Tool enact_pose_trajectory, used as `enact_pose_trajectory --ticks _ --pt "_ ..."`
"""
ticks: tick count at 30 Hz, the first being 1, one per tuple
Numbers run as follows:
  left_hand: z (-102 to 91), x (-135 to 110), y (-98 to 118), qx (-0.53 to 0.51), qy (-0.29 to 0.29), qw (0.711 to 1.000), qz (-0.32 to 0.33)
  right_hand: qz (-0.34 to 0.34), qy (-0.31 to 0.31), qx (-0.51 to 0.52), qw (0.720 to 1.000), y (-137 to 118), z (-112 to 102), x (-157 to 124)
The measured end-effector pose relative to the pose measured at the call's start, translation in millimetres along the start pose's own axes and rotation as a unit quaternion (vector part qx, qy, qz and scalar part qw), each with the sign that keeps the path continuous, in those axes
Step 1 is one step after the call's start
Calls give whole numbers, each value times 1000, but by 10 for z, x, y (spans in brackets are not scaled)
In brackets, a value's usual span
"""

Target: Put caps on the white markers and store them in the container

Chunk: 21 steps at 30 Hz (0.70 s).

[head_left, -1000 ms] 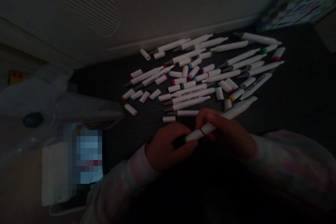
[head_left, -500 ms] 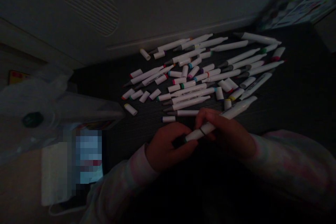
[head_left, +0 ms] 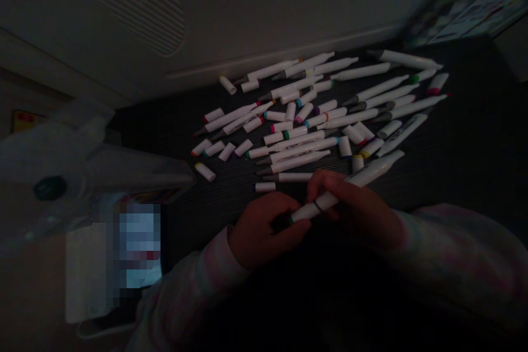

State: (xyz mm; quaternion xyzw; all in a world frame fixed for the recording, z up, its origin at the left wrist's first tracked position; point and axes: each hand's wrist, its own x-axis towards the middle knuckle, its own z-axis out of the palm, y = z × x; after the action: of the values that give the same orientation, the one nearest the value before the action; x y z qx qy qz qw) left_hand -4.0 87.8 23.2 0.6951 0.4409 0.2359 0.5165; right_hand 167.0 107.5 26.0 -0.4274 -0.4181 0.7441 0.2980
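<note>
In dim light, my right hand is closed round the barrel of a white marker. The marker lies tilted, its far end pointing up and to the right. A white cap with a green end sits at its near end, with a thin dark ring between cap and barrel. My left hand grips that cap between thumb and fingers. Just beyond my hands, uncapped white markers lie across the dark surface. Among them are several loose caps with coloured ends.
A pale ribbed panel rises behind the markers. At the back right stands a clear case with a printed label. On the left are a translucent plastic bag and a device with a lit, blurred screen.
The view has shifted very slightly. Both hands keep the same hold on the marker and its cap, and the loose markers and caps lie where they were.
</note>
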Motion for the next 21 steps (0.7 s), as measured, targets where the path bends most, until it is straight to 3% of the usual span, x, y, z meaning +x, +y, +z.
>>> enact_pose_trajectory --ticks 21 --pt "3 -4 2 -3 3 1000 0 5 -1 0 1000 -3 4 5"
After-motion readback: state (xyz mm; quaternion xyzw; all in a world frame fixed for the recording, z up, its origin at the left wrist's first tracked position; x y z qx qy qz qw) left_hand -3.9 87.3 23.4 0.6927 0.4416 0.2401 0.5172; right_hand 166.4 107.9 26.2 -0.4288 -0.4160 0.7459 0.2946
